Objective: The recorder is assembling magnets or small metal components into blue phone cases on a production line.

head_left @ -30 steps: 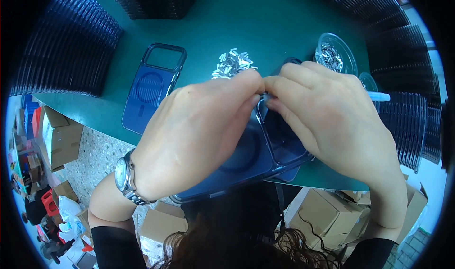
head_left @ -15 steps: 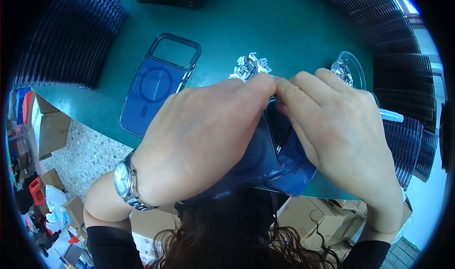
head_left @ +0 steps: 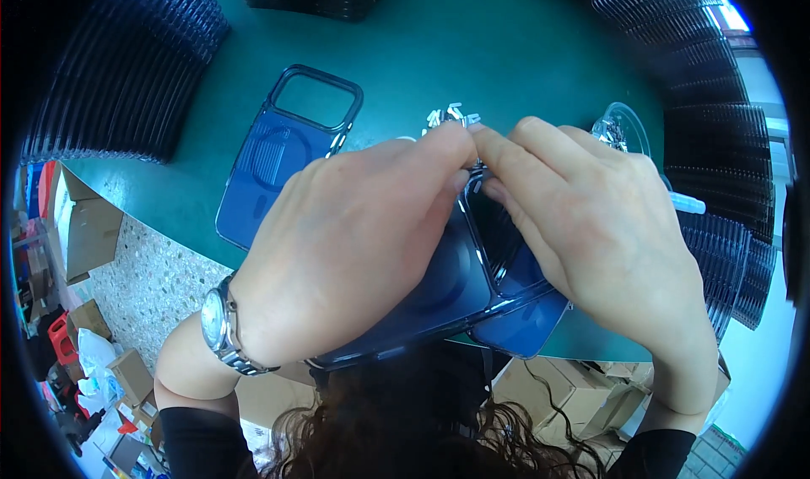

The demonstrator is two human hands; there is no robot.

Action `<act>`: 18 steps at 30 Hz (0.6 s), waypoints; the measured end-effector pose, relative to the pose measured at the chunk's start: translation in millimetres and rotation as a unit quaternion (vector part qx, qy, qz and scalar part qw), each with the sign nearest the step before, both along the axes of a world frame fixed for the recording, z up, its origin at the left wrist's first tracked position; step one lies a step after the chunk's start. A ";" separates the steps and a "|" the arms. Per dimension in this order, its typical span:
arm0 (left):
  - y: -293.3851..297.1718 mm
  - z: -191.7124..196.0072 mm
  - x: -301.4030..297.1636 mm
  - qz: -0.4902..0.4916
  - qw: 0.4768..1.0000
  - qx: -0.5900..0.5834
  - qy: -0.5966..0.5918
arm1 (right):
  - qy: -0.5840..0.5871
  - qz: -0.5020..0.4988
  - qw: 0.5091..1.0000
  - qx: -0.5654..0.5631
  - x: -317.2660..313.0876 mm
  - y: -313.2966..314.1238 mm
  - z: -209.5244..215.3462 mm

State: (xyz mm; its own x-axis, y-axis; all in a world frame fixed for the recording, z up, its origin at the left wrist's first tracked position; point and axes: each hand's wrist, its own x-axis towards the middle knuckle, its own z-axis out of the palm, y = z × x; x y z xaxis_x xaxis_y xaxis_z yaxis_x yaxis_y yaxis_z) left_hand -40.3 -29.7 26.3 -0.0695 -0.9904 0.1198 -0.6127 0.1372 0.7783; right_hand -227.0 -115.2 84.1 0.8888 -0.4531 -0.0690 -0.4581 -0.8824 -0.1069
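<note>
Your left hand (head_left: pixel 354 243) and right hand (head_left: pixel 591 226) meet at frame centre, over a phone case (head_left: pixel 456 289) at the table (head_left: pixel 506 48) near edge. A second case (head_left: pixel 283 154) lies upper left of them. Small parts (head_left: pixel 449 116) sit just behind your fingertips. A dish (head_left: pixel 629 124) stands at right. Stacked trays (head_left: pixel 126 65) occupy the upper left.

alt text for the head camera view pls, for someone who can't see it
Two hands, left hand and right hand, pinch the top edge of a dark blue phone case over a green table. Another blue case lies flat beyond, near small silver parts.
</note>
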 end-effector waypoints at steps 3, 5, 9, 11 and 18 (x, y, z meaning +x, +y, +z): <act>-0.1 -4.5 0.2 -0.002 1.000 -0.008 -0.020 | 0.041 0.003 0.998 -0.041 3.0 2.2 0.7; -0.1 -5.5 0.6 -0.005 1.000 -0.010 -0.024 | 0.043 0.000 0.998 -0.041 4.3 3.7 0.6; 1.0 -4.6 0.9 -0.008 1.000 -0.013 -0.015 | 0.012 0.001 1.000 -0.022 2.9 5.4 -1.2; 2.6 -3.8 -0.3 -0.010 1.000 -0.003 -0.011 | -0.003 -0.006 1.000 -0.002 1.1 7.1 -7.9; 0.7 -7.1 -0.8 -0.012 0.999 -0.025 -0.023 | 0.016 -0.001 1.000 -0.018 -4.3 3.2 -1.8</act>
State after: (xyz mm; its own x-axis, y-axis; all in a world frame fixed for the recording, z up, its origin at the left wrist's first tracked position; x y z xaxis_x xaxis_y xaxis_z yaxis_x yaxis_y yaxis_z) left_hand -41.1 -28.9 19.2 -0.0993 -0.9813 0.1647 -0.6434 0.1896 0.7417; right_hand -231.3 -112.1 82.3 0.8852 -0.4581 -0.0805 -0.4632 -0.8841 -0.0615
